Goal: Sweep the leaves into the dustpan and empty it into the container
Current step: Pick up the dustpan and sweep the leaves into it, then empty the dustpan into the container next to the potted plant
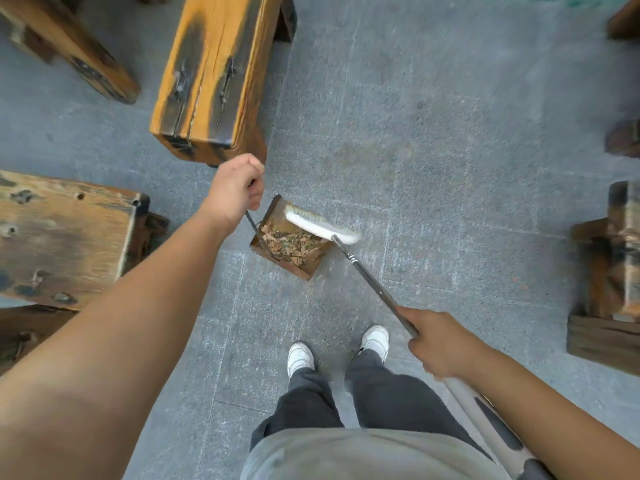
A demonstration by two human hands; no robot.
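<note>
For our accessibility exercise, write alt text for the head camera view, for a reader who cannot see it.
Seen from above, a person's left hand grips the thin handle of a rusty dustpan full of dry leaves, while the right hand holds a broom whose white head rests at the pan's mouth. Weathered wooden benches stand around on grey paving.

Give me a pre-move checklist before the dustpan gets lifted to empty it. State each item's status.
1. Leaves are inside the dustpan: ok.
2. Left hand is closed on the dustpan's handle: ok.
3. Right hand is gripping the broom handle: ok.
4. Broom head is clear of the dustpan mouth: not ok, it rests across the open edge.
5. Floor is free of stray leaves: ok where visible.
6. Container is within reach: cannot tell, none in view.
</note>
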